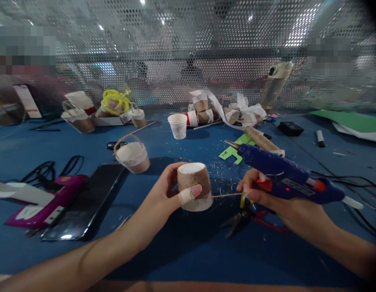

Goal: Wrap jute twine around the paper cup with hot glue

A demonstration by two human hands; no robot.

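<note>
My left hand (pixel 176 188) grips an upside-down paper cup (pixel 195 180), its upper part wrapped in brown twine and its lower rim bare white. A bandage is round the thumb. From the cup's right side a strand of twine (pixel 227 195) runs taut to my right hand (pixel 261 188). That hand is closed round the handle of a blue glue gun (pixel 276 170) and also pinches the twine's end. The gun's nozzle points up and left, and a small red light glows on its body. Below my right hand lie scissors (pixel 239 219), partly hidden.
Small twine-wrapped baskets (pixel 135 158) stand at the left and back. A white paper cup (pixel 178 125) sits mid-table, with a twine roll (pixel 262 140) near the gun. A phone (pixel 87 202) and purple box (pixel 48 202) lie left. Cables (pixel 352 182) trail right. A perforated metal screen (pixel 176 52) closes the back.
</note>
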